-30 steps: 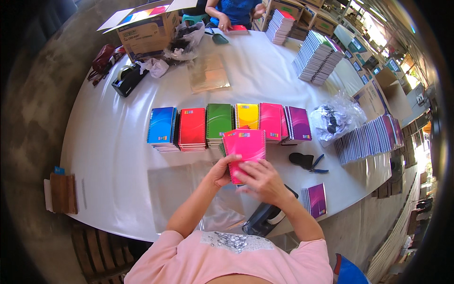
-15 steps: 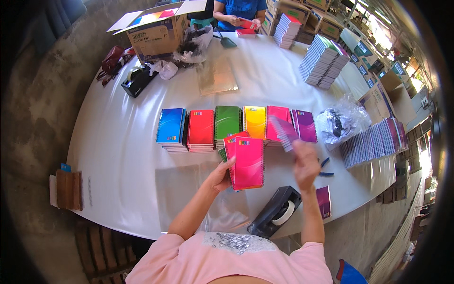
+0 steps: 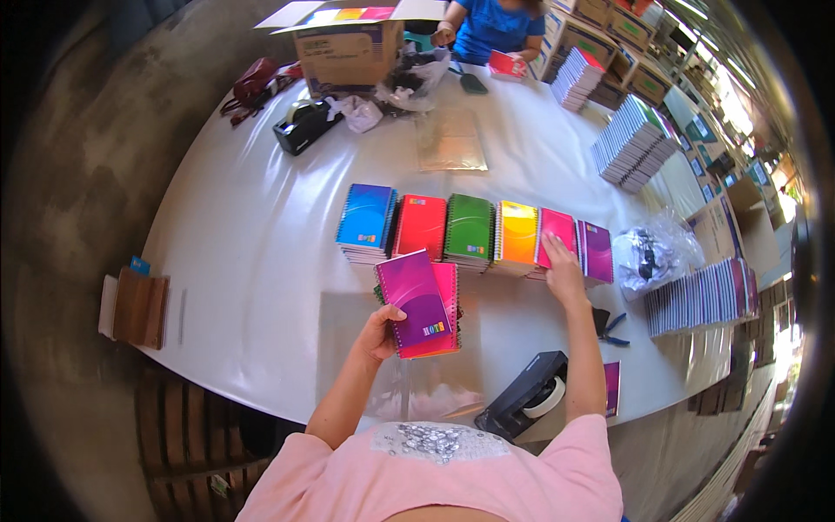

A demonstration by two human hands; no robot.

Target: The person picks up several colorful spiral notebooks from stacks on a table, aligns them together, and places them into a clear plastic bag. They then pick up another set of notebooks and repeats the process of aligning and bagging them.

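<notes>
My left hand (image 3: 380, 331) holds a small stack of spiral notebooks (image 3: 419, 304), a purple one on top and pink ones under it, above the white table. My right hand (image 3: 561, 266) reaches forward and rests on the pink notebook pile (image 3: 557, 233). That pile belongs to a row of notebook piles: blue (image 3: 367, 217), red (image 3: 422, 224), green (image 3: 470, 226), yellow-orange (image 3: 517, 231), pink, and purple (image 3: 597, 250). Whether the right hand grips a notebook or only touches it is unclear.
A black tape dispenser (image 3: 526, 402) sits near me, with scissors (image 3: 609, 326) and a plastic bag (image 3: 652, 252) to the right. Clear plastic sleeves (image 3: 417, 387) lie before me. Standing notebook rows (image 3: 700, 296) line the right. Another person (image 3: 491, 26), a cardboard box (image 3: 348, 48) and a second dispenser (image 3: 303, 126) are at the far side.
My right hand let go of the held stack and moved forward onto the pink pile. A purple notebook now tops the stack in my left hand.
</notes>
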